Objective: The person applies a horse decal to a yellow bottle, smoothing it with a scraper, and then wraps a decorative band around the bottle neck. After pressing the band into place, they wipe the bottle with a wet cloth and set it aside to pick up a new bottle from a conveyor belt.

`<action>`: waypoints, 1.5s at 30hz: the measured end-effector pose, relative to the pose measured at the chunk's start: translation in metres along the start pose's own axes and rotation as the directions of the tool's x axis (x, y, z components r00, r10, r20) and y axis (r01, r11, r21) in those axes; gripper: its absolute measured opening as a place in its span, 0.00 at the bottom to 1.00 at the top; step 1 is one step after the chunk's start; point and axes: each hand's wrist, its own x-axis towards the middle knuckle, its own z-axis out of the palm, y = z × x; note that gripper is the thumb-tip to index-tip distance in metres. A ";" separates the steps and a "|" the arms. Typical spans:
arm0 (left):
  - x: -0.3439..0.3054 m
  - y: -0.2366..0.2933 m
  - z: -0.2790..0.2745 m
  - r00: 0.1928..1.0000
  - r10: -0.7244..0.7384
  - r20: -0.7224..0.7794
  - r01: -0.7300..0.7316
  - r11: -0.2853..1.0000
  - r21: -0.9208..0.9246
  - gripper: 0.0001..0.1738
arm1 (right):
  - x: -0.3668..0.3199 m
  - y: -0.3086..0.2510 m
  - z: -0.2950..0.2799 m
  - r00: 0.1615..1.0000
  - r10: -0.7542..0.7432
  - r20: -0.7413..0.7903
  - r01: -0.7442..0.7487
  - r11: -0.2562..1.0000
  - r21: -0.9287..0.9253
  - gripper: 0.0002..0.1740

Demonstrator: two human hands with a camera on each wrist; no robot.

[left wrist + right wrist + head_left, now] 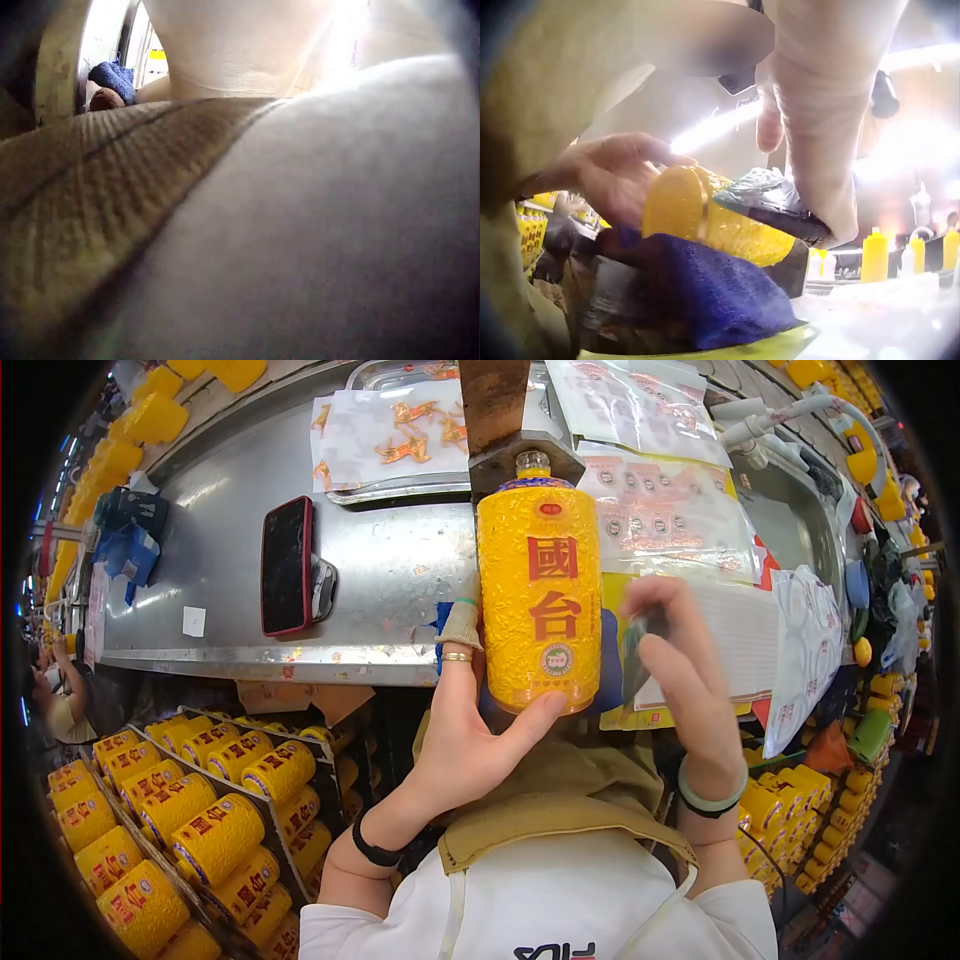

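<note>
A yellow bottle with a textured surface and red characters lies with its clear glass neck pointing away, against a metal bracket. My left hand holds it near the base, thumb across the lower front and fingers along its left side. One finger wears a beige finger cover. To the right, my right hand, blurred, grips a dark flat piece wrapped in clear greenish plastic close beside the bottle; its exact kind I cannot tell. A blue cloth sits under the bottle. Mostly apron and shirt fill the left wrist view.
On the metal table lie a phone and a tray with orange-gold ornaments on white paper. Label sheets in plastic and a paper stack are at right. Racks of yellow bottles stand at lower left.
</note>
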 end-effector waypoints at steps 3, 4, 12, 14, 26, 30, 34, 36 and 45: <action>0.001 0.003 0.005 0.998 0.014 -0.066 -0.016 0.999 -0.032 0.52 | 0.008 -0.018 0.008 0.979 -0.128 -0.157 0.122 0.991 -0.047 0.19; 0.001 0.005 0.006 0.997 0.002 -0.072 -0.006 0.998 -0.058 0.52 | 0.012 -0.022 0.006 0.961 -0.237 -0.142 0.213 0.963 -0.163 0.16; 0.002 0.003 0.006 0.998 0.061 -0.022 -0.060 0.996 0.067 0.51 | 0.024 -0.046 0.025 0.793 -0.513 0.328 0.595 0.539 -0.595 0.20; 0.001 0.001 0.010 0.996 0.038 -0.082 -0.040 0.999 -0.026 0.50 | 0.028 -0.041 0.021 0.779 -0.558 0.285 0.583 0.478 -0.657 0.21; -0.003 0.000 0.006 0.998 -0.051 -0.049 0.040 0.980 -0.196 0.47 | -0.013 0.004 0.029 0.902 -0.321 -0.290 0.221 0.918 -0.328 0.11; -0.005 0.000 0.004 0.993 -0.101 -0.062 0.083 0.965 -0.250 0.53 | -0.018 0.013 0.028 0.925 -0.259 -0.279 0.142 0.914 -0.380 0.12; -0.013 -0.022 -0.006 0.995 0.090 -0.052 -0.073 0.958 0.278 0.58 | -0.013 0.016 0.013 0.882 -0.262 -0.392 0.105 0.920 -0.379 0.11; -0.014 -0.023 -0.004 0.990 0.072 -0.122 -0.032 0.953 0.302 0.60 | -0.017 0.010 0.011 0.893 -0.197 -0.404 0.082 0.955 -0.284 0.11; -0.008 0.003 -0.001 0.999 -0.008 -0.048 -0.002 0.979 -0.203 0.54 | -0.024 0.009 0.021 0.923 -0.180 -0.341 0.092 0.961 -0.260 0.10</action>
